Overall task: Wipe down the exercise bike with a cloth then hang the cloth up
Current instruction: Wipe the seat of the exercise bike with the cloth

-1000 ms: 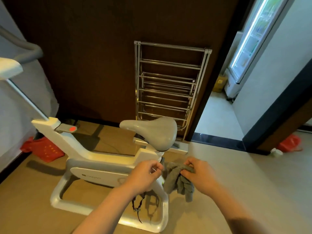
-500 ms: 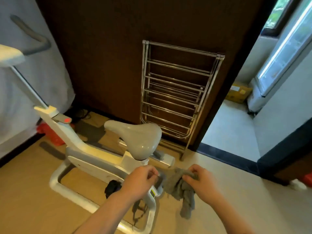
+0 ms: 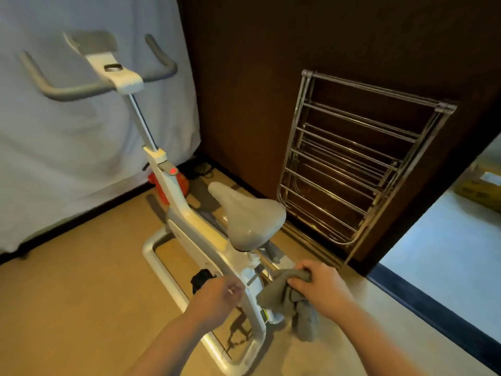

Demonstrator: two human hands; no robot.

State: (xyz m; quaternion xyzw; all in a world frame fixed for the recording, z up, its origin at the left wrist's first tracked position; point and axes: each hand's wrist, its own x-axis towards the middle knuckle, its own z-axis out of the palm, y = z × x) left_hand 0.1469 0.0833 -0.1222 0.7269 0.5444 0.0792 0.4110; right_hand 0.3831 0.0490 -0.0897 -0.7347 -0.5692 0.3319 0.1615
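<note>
A tan floor (image 3: 67, 308) runs to a dark wood-panelled wall. Nearest, the right hand (image 3: 320, 287) has its grip closed on a crumpled grey cloth (image 3: 287, 299) that hangs limp beside the rear of the white exercise bike (image 3: 187, 221); the left hand (image 3: 217, 297) is curled with nothing visibly in it. Above them sits the smooth grey saddle (image 3: 249, 215) — beyond it, curved grey handlebars (image 3: 89, 88) before a pale sheet. A folded chrome drying rack (image 3: 355, 169) of thin bars leans on the panelling, right of the saddle.

A cardboard box (image 3: 479, 187) lies on the pale floor (image 3: 444, 248) past the doorway; something red (image 3: 168, 185) sits beside tangled cables (image 3: 199, 169).
</note>
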